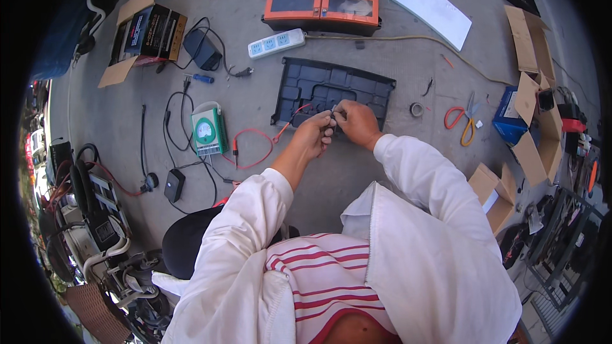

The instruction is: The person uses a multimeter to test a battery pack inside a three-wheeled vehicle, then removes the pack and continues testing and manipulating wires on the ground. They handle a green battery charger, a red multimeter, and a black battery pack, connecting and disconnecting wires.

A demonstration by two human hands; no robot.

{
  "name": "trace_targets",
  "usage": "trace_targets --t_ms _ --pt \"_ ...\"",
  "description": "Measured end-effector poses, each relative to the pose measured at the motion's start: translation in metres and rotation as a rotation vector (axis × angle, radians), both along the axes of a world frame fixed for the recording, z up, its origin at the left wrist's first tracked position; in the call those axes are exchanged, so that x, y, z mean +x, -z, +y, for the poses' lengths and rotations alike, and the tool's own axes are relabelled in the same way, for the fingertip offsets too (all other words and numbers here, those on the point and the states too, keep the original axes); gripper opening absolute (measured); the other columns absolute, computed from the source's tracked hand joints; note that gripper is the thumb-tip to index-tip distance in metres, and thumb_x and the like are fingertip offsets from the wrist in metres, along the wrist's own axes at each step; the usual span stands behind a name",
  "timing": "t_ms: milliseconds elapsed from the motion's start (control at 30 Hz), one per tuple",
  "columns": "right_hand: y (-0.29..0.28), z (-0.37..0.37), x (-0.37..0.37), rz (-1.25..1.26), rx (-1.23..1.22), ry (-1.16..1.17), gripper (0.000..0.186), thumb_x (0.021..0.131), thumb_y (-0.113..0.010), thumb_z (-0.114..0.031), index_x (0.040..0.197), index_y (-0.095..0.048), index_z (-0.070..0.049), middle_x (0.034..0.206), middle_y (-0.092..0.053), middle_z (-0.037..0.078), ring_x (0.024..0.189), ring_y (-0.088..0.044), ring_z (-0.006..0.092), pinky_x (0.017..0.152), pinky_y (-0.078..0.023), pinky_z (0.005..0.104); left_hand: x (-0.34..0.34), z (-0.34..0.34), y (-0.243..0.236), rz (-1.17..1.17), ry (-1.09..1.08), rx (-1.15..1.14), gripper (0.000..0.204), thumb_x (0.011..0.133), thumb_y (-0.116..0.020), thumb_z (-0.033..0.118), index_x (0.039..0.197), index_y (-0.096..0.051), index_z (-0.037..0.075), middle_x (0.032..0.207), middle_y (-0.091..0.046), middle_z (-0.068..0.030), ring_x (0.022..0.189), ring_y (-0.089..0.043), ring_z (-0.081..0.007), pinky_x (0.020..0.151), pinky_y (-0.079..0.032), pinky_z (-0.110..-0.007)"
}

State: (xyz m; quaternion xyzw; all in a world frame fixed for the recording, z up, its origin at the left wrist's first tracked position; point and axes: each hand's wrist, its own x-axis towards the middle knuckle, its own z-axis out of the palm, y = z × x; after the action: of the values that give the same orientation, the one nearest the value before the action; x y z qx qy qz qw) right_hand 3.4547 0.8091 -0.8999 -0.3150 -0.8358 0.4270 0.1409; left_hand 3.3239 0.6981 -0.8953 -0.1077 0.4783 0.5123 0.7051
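Both hands meet above the near edge of a black moulded plastic tray on the floor. My left hand pinches something small and dark, too small to name, between its fingertips. Against the same spot, my right hand has its fingers closed; what they hold is hidden. A short red wire runs from the tray's middle toward the left hand. Left of my hands, a red test lead loops toward a green and white meter with a round dial.
Orange-and-black batteries stand beyond the tray, beside a white power strip and a white panel. Scissors, a tape roll and open cardboard boxes lie right. Left are a charger, a blue screwdriver and tangled cables.
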Motion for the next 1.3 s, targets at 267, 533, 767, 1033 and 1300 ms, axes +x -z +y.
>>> trace_targets --t_ms 267,533,767,1033,1300 --pt "0.001 0.000 -0.003 -0.048 0.148 -0.082 0.010 0.087 -0.063 -0.017 0.085 -0.060 -0.007 0.084 -0.066 0.013 0.084 -0.065 0.0348 0.070 -0.051 0.0463 -0.007 0.002 0.007 -0.008 -0.027 -0.088 0.016 0.100 -0.052 0.018 0.112 -0.057 0.011 0.086 -0.055 0.0040 0.062 -0.042 -0.0054 0.045 -0.028 -0.019" --pt "0.003 0.001 -0.001 -0.059 0.254 -0.140 0.011 0.088 -0.062 -0.019 0.088 -0.058 -0.009 0.084 -0.063 0.011 0.083 -0.064 0.0328 0.068 -0.052 0.0451 -0.008 0.008 0.003 -0.027 0.005 -0.214 0.016 0.100 -0.056 0.026 0.090 -0.059 0.012 0.082 -0.055 0.0053 0.059 -0.039 -0.0055 0.044 -0.024 -0.020" --pt "0.003 0.002 0.001 -0.022 0.320 -0.161 0.011 0.087 -0.064 -0.019 0.089 -0.058 -0.010 0.084 -0.062 0.009 0.082 -0.064 0.0305 0.065 -0.052 0.0428 -0.010 0.014 -0.015 -0.014 0.074 -0.287 0.017 0.097 -0.057 0.028 0.086 -0.058 0.015 0.076 -0.056 0.0068 0.056 -0.042 -0.0040 0.043 -0.024 -0.020" --pt "-0.007 0.007 -0.001 0.001 0.383 -0.233 0.012 0.086 -0.066 -0.018 0.094 -0.060 -0.011 0.089 -0.060 0.006 0.084 -0.064 0.0263 0.064 -0.053 0.0379 -0.020 0.015 -0.010 -0.046 0.132 -0.331 0.024 0.096 -0.057 0.039 0.079 -0.057 0.023 0.062 -0.047 0.0083 0.053 -0.035 -0.0083 0.051 -0.026 -0.026" --pt "-0.005 0.020 0.000 0.033 0.529 -0.360 0.029 0.081 -0.063 -0.012 0.110 -0.064 -0.017 0.094 -0.058 0.003 0.085 -0.063 0.0229 0.065 -0.053 0.0353 -0.023 0.013 -0.007 -0.062 0.066 -0.300 0.018 0.097 -0.060 0.032 0.086 -0.058 0.018 0.070 -0.053 0.0070 0.054 -0.037 -0.0056 0.046 -0.025 -0.022"
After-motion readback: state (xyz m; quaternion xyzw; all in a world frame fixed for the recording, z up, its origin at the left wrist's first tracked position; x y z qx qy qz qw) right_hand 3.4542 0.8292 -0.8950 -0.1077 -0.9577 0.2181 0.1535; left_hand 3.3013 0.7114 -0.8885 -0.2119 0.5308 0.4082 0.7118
